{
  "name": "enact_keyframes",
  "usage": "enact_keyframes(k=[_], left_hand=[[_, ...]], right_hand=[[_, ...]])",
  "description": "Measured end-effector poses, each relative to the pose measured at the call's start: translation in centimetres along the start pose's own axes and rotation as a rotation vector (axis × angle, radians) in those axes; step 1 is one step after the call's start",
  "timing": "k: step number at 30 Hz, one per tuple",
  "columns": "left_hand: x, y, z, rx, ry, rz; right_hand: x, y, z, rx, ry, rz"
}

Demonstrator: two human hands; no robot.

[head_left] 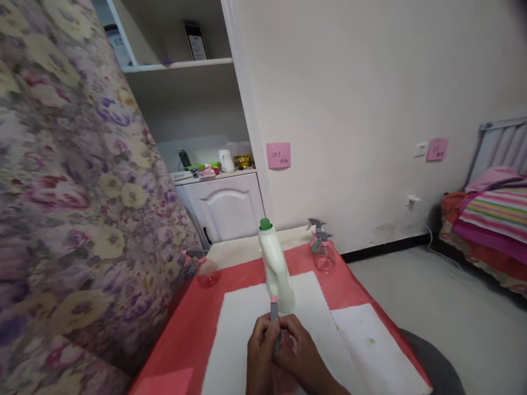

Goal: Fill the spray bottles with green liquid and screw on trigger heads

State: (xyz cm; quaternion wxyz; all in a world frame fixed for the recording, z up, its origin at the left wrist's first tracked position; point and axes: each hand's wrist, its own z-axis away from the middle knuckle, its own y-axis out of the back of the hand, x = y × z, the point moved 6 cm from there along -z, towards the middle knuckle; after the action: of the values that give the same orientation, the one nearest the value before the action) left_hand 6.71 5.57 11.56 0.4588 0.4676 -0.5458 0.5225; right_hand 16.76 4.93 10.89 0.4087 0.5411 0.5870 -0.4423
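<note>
Near the front of the table, both hands are closed on a spray bottle [274, 310] with a grey head and a pink nozzle. Its nozzle points away from me. My left hand [260, 348] grips the left side of the spray head. On the other side, my right hand [302, 354] wraps around the neck area, and the clear pinkish body below is partly hidden by the hands. Just beyond them stands a pale green detergent bottle [275, 263] with a green inner spout and no outer cap on it.
A clear spray bottle [207, 272] stands at the table's left edge. Two more, one a pink-necked spray bottle [325, 258], stand at the back right. White paper sheets [239, 329] lie on the red tablecloth [177, 340]. A floral curtain [82, 192] hangs close on the left.
</note>
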Motion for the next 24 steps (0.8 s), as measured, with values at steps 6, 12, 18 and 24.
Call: enact_keyframes(k=[6, 12, 18, 24], left_hand=[[-0.1, -0.1, 0.2, -0.006, 0.008, -0.021], [0.6, -0.2, 0.6, 0.005, -0.023, -0.034], [1.0, -0.5, 0.8, 0.020, -0.008, 0.010], [1.0, -0.3, 0.6, 0.051, -0.013, 0.026]], right_hand=[[0.9, 0.5, 0.0, 0.043, -0.005, 0.022], [0.7, -0.1, 0.2, -0.017, 0.034, 0.007], [1.3, 0.3, 0.1, 0.058, -0.040, 0.024], [0.2, 0.0, 0.1, -0.074, 0.063, 0.000]])
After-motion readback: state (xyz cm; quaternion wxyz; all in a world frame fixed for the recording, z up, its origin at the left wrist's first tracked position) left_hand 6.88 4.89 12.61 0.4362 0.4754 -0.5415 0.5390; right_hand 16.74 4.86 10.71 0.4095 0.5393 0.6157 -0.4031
